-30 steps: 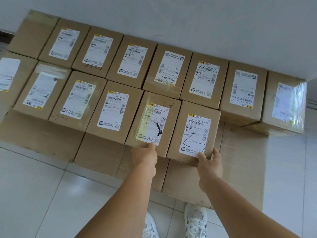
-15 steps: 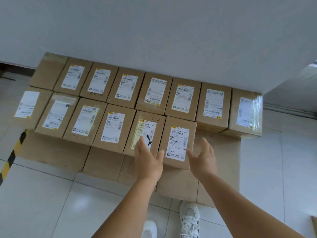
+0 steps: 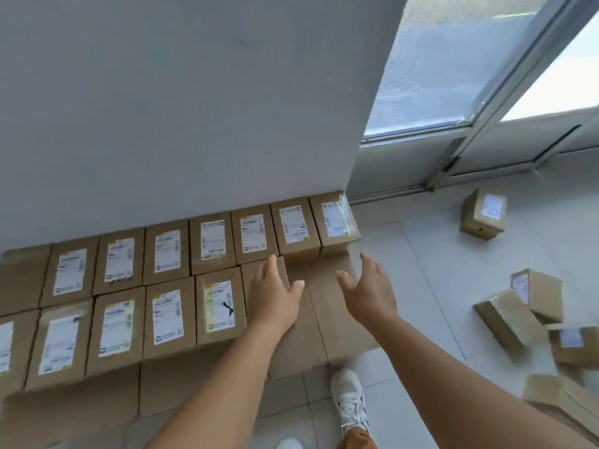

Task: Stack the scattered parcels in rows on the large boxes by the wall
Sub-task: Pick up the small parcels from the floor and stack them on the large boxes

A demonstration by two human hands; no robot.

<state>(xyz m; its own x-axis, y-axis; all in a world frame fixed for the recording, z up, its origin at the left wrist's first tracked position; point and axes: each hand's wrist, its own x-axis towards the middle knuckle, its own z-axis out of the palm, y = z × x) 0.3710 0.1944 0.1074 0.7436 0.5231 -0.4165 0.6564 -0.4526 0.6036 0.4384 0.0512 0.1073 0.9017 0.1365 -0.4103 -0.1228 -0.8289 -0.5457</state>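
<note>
Parcels point(image 3: 168, 319) lie in two rows on the large boxes point(image 3: 327, 306) against the white wall point(image 3: 178, 108), labels up; the back row touches the wall and the front row sits just before it, ending under our left hand. Right of that row a bare stretch of box top shows. Beyond the wall's corner a window point(image 3: 460, 59) runs down toward the tiled floor point(image 3: 431, 254). On that floor more parcels are scattered: one alone point(image 3: 483, 218) near the window frame, and a loose cluster point(image 3: 531, 306) at our right, some tilted against each other. Our left hand point(image 3: 274, 296) hovers over the last front-row parcel, fingers straight and spread, holding nothing. Our right hand point(image 3: 369, 293) hangs above the bare box top, fingers likewise relaxed and empty. One white shoe point(image 3: 350, 400) stands on the tiles below.
</note>
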